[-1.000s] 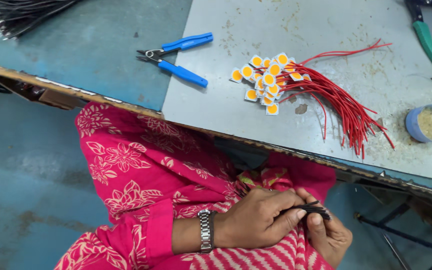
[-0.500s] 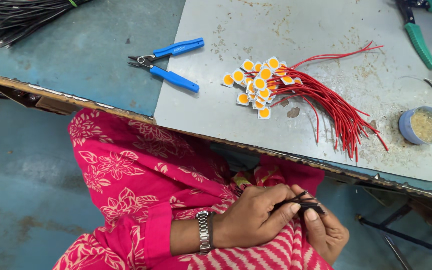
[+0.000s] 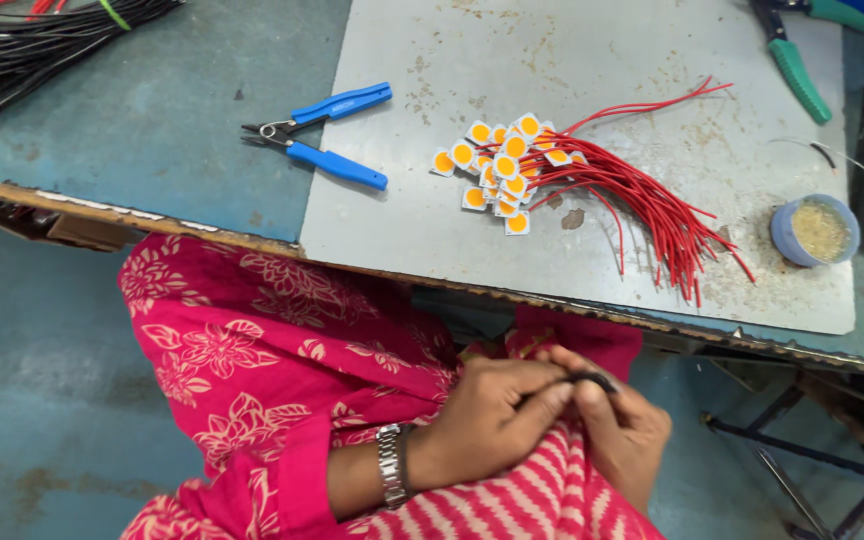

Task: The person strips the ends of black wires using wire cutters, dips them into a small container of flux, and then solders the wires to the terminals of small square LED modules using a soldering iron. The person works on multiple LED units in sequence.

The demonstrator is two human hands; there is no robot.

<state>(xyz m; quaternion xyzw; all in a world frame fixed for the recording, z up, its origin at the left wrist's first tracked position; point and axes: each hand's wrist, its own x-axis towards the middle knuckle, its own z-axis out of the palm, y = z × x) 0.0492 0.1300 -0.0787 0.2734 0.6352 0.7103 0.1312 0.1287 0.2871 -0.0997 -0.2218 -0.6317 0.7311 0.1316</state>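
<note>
Down in her lap, below the table edge (image 3: 252,243), her left hand (image 3: 487,425) and right hand (image 3: 622,430) pinched one small black piece (image 3: 592,379) between their fingertips.

both your hands sit low in your lap, pressed together. your left hand (image 3: 487,425), with a metal watch on its wrist, curls fingers toward your right hand (image 3: 624,432), whose fingertips pinch shut against the left's.

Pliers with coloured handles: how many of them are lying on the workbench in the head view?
2. The blue-handled pliers lie on the bench left of the grey mat. The green-handled pliers lie at the mat's top right corner, partly cut off by the frame; more may lie out of view.
</note>
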